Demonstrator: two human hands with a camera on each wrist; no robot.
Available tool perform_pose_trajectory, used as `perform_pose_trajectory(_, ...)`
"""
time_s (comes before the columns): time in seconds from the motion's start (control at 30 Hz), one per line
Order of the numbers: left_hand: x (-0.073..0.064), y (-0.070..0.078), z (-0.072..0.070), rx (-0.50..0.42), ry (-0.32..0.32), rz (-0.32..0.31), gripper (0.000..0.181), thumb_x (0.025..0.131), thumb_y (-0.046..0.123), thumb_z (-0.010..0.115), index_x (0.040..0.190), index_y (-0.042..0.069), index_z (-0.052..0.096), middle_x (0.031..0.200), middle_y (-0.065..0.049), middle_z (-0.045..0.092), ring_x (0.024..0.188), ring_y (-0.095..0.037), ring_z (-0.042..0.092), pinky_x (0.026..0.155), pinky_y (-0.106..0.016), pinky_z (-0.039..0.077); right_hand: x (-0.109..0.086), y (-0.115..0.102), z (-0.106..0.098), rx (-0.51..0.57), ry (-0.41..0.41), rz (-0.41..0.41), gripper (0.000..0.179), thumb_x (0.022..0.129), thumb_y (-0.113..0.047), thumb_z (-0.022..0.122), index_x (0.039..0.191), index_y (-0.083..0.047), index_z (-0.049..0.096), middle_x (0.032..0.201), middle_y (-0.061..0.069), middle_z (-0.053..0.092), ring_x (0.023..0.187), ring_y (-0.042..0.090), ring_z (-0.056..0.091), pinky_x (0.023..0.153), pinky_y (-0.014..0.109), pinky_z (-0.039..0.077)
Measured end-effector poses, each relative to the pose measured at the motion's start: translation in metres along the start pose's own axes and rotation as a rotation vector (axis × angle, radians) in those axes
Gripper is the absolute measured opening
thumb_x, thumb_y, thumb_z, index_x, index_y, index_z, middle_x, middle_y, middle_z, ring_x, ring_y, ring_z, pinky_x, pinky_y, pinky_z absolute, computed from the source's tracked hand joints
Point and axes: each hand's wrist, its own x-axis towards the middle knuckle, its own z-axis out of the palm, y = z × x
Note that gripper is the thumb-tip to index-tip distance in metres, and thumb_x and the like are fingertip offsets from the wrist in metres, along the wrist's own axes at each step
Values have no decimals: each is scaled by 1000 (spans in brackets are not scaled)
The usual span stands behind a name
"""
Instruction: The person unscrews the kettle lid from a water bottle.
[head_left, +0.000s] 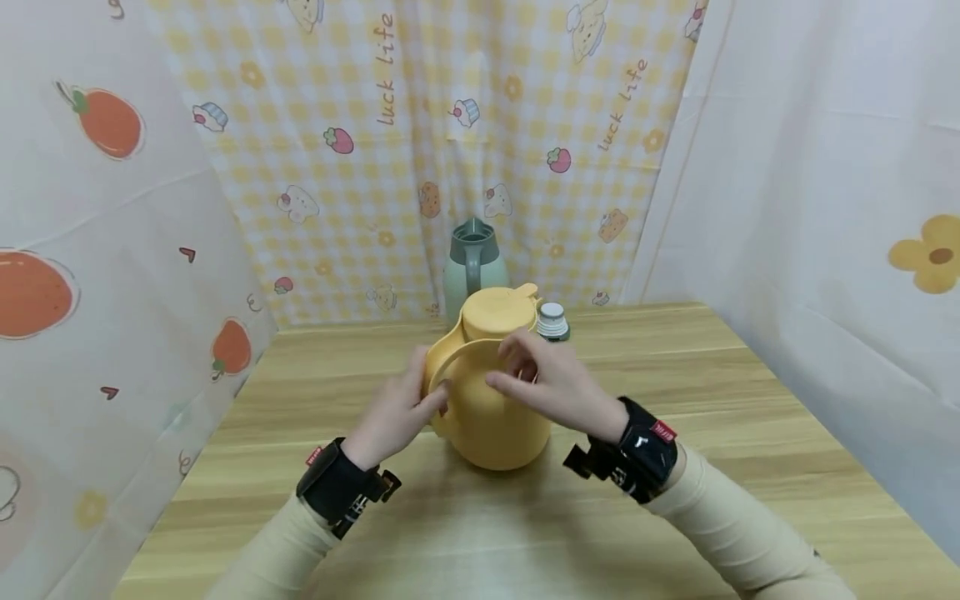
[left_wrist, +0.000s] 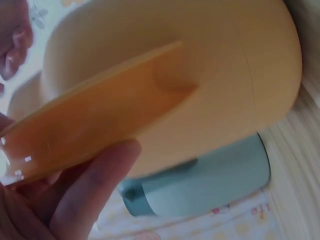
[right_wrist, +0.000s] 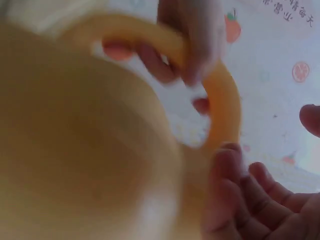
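Note:
A yellow insulated jug [head_left: 495,417] stands on the table, its round lid [head_left: 497,312] on top and its curved handle [left_wrist: 95,120] facing me. With my left hand [head_left: 393,412] I grip the handle on its left side, fingers curled round it in the right wrist view. My right hand [head_left: 558,379] is at the jug's upper right, its fingers loosely bent and the thumb apart from them. In the right wrist view its fingertips [right_wrist: 227,160] overlap the handle's upper end; whether they touch is unclear. Behind stands a green jug [left_wrist: 215,175], partly hidden.
A white and green stopper [head_left: 552,321] sits behind the yellow jug on the right. The wooden table [head_left: 660,467] reaches back to a checked curtain [head_left: 360,192]. Patterned white curtains [head_left: 810,183] hang at both sides.

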Motion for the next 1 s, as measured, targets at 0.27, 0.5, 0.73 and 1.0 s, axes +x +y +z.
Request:
perform_pose_trajectory(0.27,-2,30,30,110,116,35,47,95,32,63,128,11,36,75,-3,58,58,-12,53,51,-30,44,-10,27,9,108,29,105,18,94,-27,65,99,-11,62,83,-3,63,71,13,57,63,29,49)
perform_pose_trajectory(0.5,-4,50,54,-57,-3,35,62,93,32,66,141,14,31,106,-8,66,90,-15,67,70,-28,53,-12,46,1,118,70,143,26,95,-34,61,106,-10,61,93,1,59,83,16,54,71,33,45)
perform_pose_trajectory(0.73,8,61,87,-166,-101,116,75,94,29,64,153,18,17,146,-7,41,124,-17,51,92,-32,48,-15,54,2,180,94,161,53,91,-54,60,119,-9,58,107,5,57,91,18,54,75,35,47)
perform_pose_trajectory(1.0,19,65,103,-53,-191,222,85,94,28,64,155,6,9,159,-8,17,142,-15,23,110,-36,29,-19,65,8,628,145,193,24,98,-21,58,111,-1,57,96,12,63,85,19,61,72,30,51)
